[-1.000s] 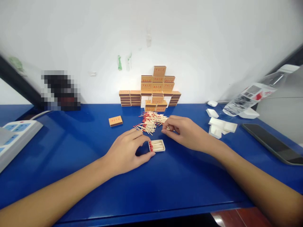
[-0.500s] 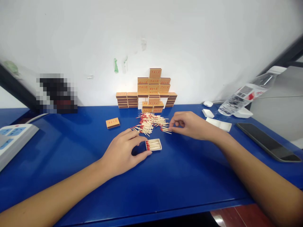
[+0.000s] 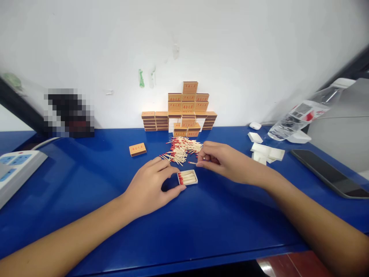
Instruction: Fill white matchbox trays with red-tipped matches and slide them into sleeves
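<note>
Obs., blue counter (image 3: 201, 227). Landmark: the open matchbox tray (image 3: 188, 177), lying flat and part-filled, with the red heads all at its left end.

Left hand (image 3: 151, 184): just left of the tray, palm down. Thumb at the tray's near left corner, forefinger curled over its far left corner. The fingers are loosely closed around that end and steady it; they do not lift it.

Right hand (image 3: 227, 163): right of and just beyond the tray. Thumb and forefinger are pinched shut on a single match (image 3: 192, 162). The match lies roughly level above the tray's far edge, its free end pointing left. It looks clear of the tray, though that is hard to tell.

Loose match pile (image 3: 183, 148): beyond the tray, near it. One closed matchbox (image 3: 137, 149) sits beyond and to the left. A stack of matchboxes (image 3: 187, 111) stands well beyond, against the wall. Empty white trays (image 3: 266, 153) lie well to the right.

Judgement: the step in hand is filling the tray, one match carried and not yet laid. Laying it down calls for turning it parallel to the matches already in, with its head to the left. It then needs a low release so it settles flat, while the left hand keeps the tray from sliding.
</note>
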Tool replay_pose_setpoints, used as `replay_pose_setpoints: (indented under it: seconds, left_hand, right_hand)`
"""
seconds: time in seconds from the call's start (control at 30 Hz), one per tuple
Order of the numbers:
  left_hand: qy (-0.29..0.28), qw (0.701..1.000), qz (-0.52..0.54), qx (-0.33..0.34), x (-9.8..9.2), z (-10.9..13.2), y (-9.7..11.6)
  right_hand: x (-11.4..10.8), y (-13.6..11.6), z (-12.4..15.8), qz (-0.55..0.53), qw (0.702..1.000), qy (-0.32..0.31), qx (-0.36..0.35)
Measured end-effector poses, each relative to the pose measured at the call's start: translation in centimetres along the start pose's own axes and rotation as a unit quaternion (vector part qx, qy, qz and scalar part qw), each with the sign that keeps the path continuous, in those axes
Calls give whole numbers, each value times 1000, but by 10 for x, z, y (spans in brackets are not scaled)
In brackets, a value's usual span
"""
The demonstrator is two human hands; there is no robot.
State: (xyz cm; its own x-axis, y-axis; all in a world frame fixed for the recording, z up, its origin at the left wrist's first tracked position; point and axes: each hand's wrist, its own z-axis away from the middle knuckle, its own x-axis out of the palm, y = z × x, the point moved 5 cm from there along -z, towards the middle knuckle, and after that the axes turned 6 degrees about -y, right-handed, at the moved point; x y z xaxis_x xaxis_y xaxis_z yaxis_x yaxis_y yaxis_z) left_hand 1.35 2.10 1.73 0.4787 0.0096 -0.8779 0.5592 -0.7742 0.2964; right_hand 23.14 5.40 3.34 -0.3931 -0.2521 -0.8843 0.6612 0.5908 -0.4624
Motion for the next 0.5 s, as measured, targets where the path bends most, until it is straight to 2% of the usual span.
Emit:
replay_pose_setpoints:
  seconds: [0.1,0.23,0.37,0.5]
  left_hand:
    - [-8,1000,-10,9,1,1,2]
    - [-11,1000,-13,9,1,0,2]
    - [-16,1000,-4,9,3,1,1]
    - [-20,1000,-3,10,3,1,0]
  right_hand:
    - [12,-21,0,22,999,-21,-21]
    - [23,-29,0,65,997,-30,-33]
    - [20,-29,1,62,997,-8,-40]
    - [15,-32,3,46,998,-11,-44]
